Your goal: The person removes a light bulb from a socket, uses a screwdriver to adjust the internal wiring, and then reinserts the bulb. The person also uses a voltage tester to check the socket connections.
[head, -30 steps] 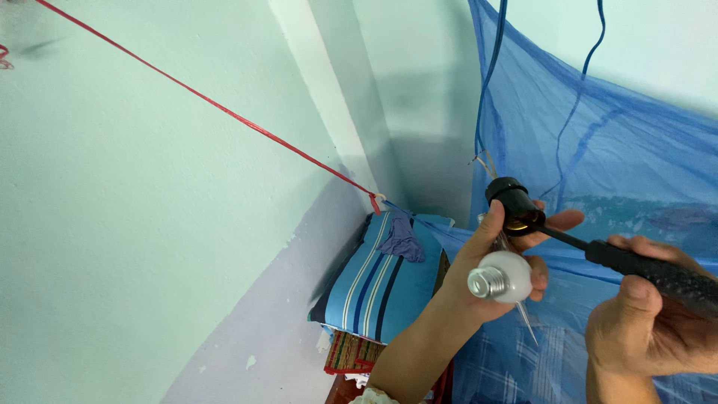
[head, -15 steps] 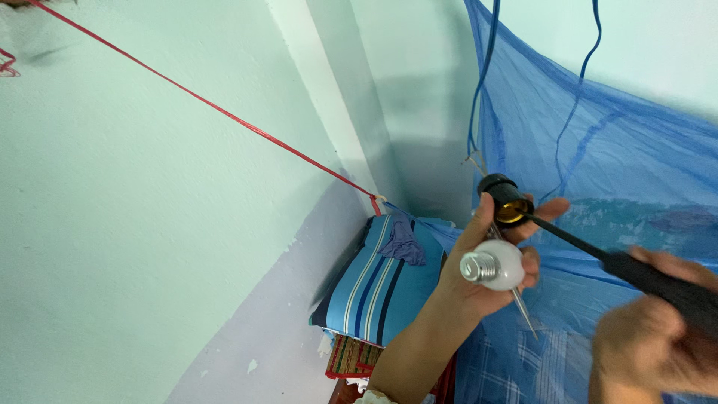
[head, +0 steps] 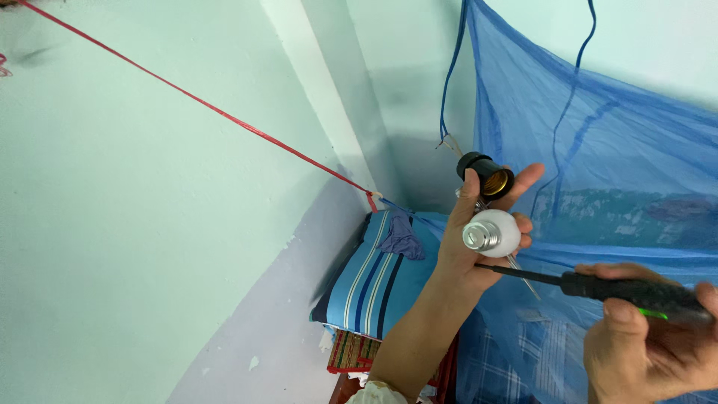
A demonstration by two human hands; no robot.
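Head view. Left hand (head: pixel 479 239) raised near frame centre, palm toward the camera, fingers partly curled. It holds two things at once: a black lamp socket (head: pixel 485 172) pinched between thumb and fingertips at the hand's 12 o'clock, brass opening facing out, and a white bulb (head: pixel 492 233) tucked in the palm, its metal screw base pointing toward 9 o'clock. Bare wire ends stick out behind the socket.

Right hand (head: pixel 651 340) at 4 o'clock of the frame, closed in a full fist around the black-and-green handle of a screwdriver (head: pixel 598 286). The shaft runs toward 9 o'clock and its tip sits just under the bulb, at the heel of the left palm; contact cannot be told.

Edges and room: blue mosquito net (head: pixel 598 164) hangs close behind both hands from 12 to 5 o'clock. Pale green wall (head: pixel 134 224) fills the left half, crossed by a taut red string (head: pixel 194 101). Striped blue pillow (head: pixel 374 277) lies below in the corner, at 7 o'clock of the left hand.
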